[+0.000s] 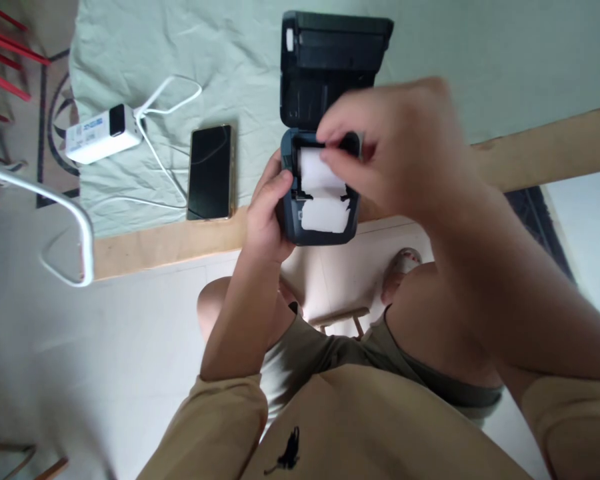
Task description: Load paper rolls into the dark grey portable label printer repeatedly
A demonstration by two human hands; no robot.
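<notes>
Left hand [265,213] grips the open label printer [320,200] at its side; right hand [380,147] pinches the white paper roll [317,175] inside. Black phone [210,172] lies nearby on the surface [155,243].

- The white power adapter [103,133] at the upper left of the frame carries a blue printed label, too blurred to read
- A small black emblem [287,452] sits on the tan shirt at the bottom centre; no letters show
</notes>
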